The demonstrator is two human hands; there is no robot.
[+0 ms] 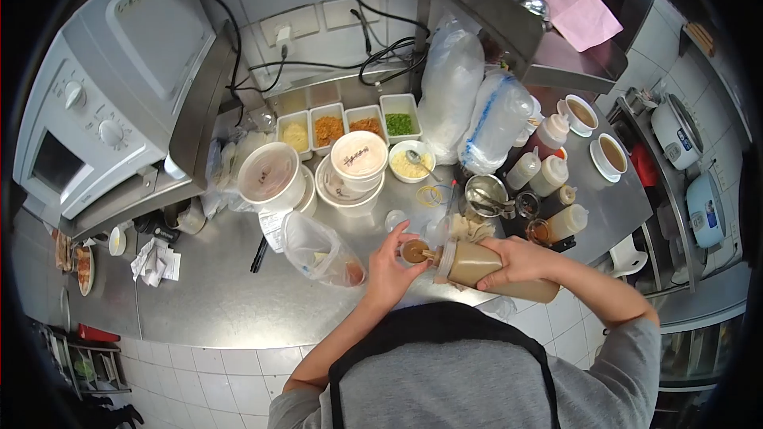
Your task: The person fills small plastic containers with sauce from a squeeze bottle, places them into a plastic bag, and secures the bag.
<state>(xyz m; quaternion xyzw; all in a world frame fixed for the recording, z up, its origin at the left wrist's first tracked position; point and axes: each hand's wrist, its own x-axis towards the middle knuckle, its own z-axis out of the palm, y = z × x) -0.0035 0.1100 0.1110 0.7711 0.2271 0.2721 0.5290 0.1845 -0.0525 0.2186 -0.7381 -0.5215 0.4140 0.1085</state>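
Sauce bottle (474, 265), lower centre-right of frame: tilted, nozzle at the small cup (414, 252). Right hand (518, 260): fingers wrapped round bottle's body. Left hand (389, 268): fingers holding cup's sides. Judged: bottle fairly heavy, soft-walled, best gripped mid-body; cup light, easily dented, best held lightly near rim.

To the far left of the fingers (393, 248), a white microwave (99, 103) on a metal shelf (147, 200); nearer on that side, crumpled white paper (156, 262) on the worktop (203, 306). Ahead and to the left, lidded white tubs (359, 156); beyond them, four white rectangular containers (407, 139) in a row, the rightmost holding chopped greens (400, 124). Ahead and to the right, squeeze bottles (548, 178); farther right, two white cups (612, 177) of brown liquid (612, 155).
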